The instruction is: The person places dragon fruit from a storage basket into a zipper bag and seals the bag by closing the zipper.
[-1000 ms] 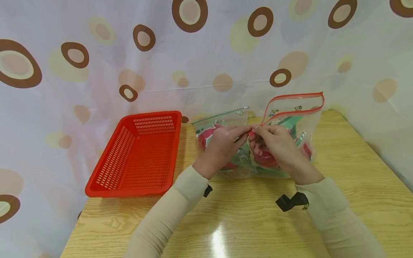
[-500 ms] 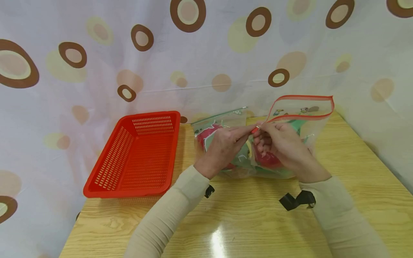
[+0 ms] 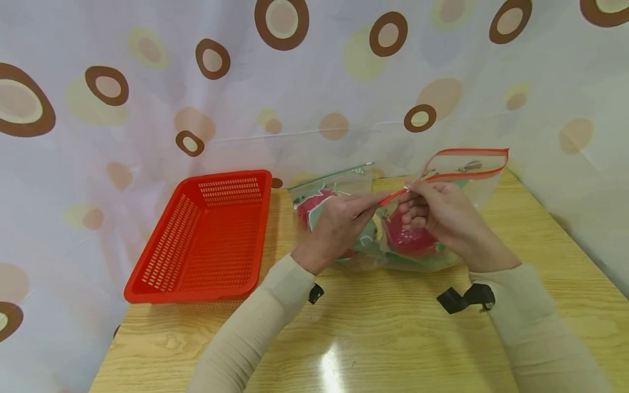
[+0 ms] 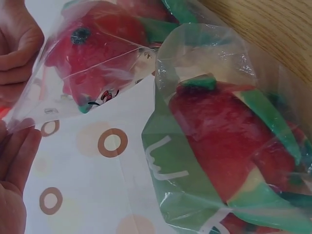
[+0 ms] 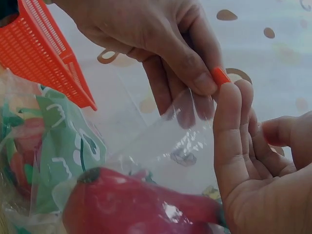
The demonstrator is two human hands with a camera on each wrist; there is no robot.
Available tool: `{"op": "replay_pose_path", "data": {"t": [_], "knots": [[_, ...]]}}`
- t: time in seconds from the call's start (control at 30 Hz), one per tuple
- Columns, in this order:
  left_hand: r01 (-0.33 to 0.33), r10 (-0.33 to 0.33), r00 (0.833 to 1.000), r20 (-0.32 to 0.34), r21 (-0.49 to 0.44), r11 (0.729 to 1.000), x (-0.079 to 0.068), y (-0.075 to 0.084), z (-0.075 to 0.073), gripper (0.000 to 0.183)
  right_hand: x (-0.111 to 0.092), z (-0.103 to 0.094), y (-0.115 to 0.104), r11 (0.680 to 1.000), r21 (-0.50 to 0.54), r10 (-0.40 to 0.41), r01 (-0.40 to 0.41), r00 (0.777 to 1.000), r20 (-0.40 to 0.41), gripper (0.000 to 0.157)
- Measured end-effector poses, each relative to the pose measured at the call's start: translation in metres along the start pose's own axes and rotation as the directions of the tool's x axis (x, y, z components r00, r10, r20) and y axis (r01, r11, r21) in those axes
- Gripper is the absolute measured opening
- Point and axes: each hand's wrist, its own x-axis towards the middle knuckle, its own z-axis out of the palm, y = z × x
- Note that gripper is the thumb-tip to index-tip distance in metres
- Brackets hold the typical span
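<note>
A clear zip bag (image 3: 484, 189) with a red zip edge stands at the table's far middle, holding dark red fruit shapes with green tips. My left hand (image 3: 338, 225) pinches the red edge near its left end. Farther right along that edge, my right hand (image 3: 444, 218) pinches it between thumb and forefinger, other fingers curled. Left of my right hand the red strip (image 3: 393, 196) lies pressed together; to its right the mouth gapes in a loop. Behind my left hand sits a second zip bag (image 3: 356, 183), green-edged and closed along its top, with similar fruit (image 4: 224, 136) inside.
A red plastic basket (image 3: 223, 245) with slotted walls stands on the wooden table (image 3: 383, 333) to the left. A patterned curtain (image 3: 304, 82) hangs right behind the table. Black straps (image 3: 464, 299) sit at both wrists.
My right hand has slid to the right along the red edge, and the pressed strip between my hands is longer. The gaping loop has shrunk. My left hand stays nearly in place.
</note>
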Motion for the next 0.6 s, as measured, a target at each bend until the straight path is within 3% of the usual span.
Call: {"op": "replay_pose_path", "data": {"t": [0.3,0.6], "knots": [[0.058,-0.058,0.998,0.003,-0.053,0.997,-0.008,-0.004,-0.002,0.029,0.0,-0.018,-0.003,0.999,0.043,-0.015,0.014,0.999,0.028,0.032],[0.13,-0.132,0.991,-0.009,-0.109,0.985,-0.015,-0.007,-0.003,0.031,-0.001,-0.037,-0.007,0.998,0.059,-0.021,0.02,1.0,0.006,0.031]]}}
